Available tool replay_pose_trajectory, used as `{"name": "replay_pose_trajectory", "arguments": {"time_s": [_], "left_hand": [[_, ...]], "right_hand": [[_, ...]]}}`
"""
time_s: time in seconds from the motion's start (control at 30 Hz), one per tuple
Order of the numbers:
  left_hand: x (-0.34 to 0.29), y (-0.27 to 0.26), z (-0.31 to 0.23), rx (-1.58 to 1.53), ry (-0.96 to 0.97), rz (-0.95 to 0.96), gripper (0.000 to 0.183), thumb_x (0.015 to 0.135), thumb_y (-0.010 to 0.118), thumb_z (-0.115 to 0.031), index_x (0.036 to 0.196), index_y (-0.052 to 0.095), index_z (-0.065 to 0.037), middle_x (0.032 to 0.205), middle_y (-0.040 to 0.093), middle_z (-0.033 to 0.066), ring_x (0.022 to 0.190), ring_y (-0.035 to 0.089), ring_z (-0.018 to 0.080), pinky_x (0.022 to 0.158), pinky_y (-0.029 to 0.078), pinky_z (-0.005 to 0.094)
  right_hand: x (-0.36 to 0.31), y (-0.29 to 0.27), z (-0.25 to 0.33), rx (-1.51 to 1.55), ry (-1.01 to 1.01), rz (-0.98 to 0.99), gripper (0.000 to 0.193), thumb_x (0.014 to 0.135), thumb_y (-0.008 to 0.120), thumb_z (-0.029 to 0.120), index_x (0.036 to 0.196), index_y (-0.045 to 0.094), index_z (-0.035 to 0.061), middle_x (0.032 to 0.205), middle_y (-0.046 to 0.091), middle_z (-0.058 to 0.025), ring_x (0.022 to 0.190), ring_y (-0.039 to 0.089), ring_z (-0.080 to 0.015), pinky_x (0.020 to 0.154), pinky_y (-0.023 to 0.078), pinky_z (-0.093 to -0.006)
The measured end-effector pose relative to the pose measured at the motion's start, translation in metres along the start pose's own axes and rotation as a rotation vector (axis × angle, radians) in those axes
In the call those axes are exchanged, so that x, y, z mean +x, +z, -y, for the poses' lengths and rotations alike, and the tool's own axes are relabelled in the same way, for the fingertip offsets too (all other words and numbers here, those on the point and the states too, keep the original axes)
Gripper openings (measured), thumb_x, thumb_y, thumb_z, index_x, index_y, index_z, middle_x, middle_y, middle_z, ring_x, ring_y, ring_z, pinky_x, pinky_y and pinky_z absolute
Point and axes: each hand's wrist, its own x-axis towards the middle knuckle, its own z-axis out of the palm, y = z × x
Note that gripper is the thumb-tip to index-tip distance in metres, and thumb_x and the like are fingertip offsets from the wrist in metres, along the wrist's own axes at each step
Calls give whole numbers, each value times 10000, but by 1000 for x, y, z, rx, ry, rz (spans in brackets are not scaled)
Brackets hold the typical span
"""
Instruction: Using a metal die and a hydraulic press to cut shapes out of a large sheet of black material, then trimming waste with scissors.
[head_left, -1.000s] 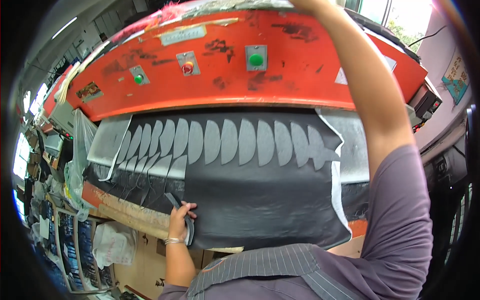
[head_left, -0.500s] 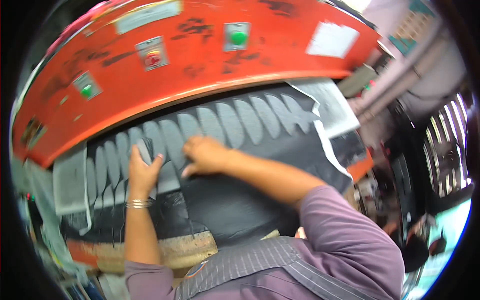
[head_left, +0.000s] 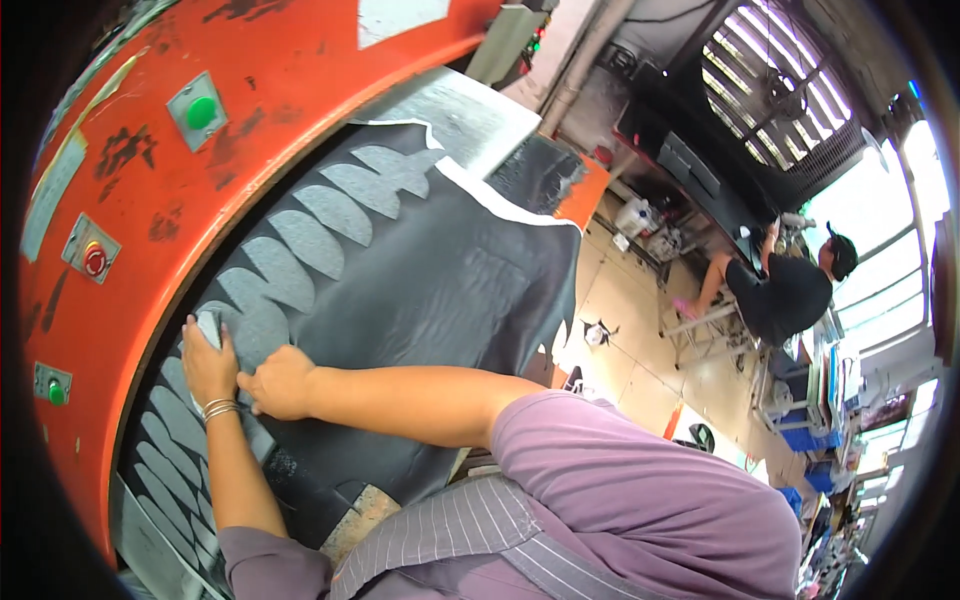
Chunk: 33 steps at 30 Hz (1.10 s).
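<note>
A black leather-like sheet (head_left: 400,290) lies on the machine bed, with a row of grey half-oval shapes (head_left: 305,245) along its far side. I cannot tell whether these are pieces or cut-outs showing what is beneath. My left hand (head_left: 210,368) is over this row, its fingers closed around a light grey curved cut piece (head_left: 208,326). Beside it, close to the left wrist, my right hand (head_left: 283,384) rests low over the sheet with curled fingers. Whatever its fingertips may hold is hidden.
An orange machine beam (head_left: 150,250) with green and red push buttons arches over the bed's far side. A pale board (head_left: 460,110) shows past the sheet's white edge (head_left: 510,205). At the right, a person in black (head_left: 785,300) sits on a stool at another workplace.
The view has swung to the right, bringing the floor and the seated person into sight. My right hand has come closer to my left, its fingers now more curled. The left still holds the grey piece.
</note>
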Motion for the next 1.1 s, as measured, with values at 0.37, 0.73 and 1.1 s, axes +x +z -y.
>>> {"name": "replay_pose_trajectory", "arguments": {"time_s": [0.37, 0.73, 1.1], "left_hand": [[-11, -6, 12, -6, -75, -2, 542, 941, 509, -351, 1340, 426, 6, 1307, 527, 229, 1195, 498, 398, 965, 422, 443], [-19, 23, -64, -922, 67, 516, 390, 918, 577, -274, 1151, 608, 37, 1119, 633, 96, 1129, 536, 199, 979, 388, 377], [-276, -116, -341, -1159, 376, 2208, 318, 724, 660, -293, 884, 502, -68, 720, 485, 49, 650, 457, 156, 634, 385, 280]], "right_hand": [[-588, -79, -155, -235, 1131, -730, 303, 846, 644, 341, 841, 623, 39, 753, 643, -154, 674, 618, -287, 629, 487, -379], [-648, -22, -79, -284, 1242, -619, 429, 865, 571, 519, 722, 621, 118, 613, 609, -153, 616, 618, -374, 556, 472, -458], [-611, -47, -92, -395, 1069, -1062, 353, 913, 529, 370, 692, 562, 96, 564, 569, -158, 564, 583, -400, 531, 453, -481]]}}
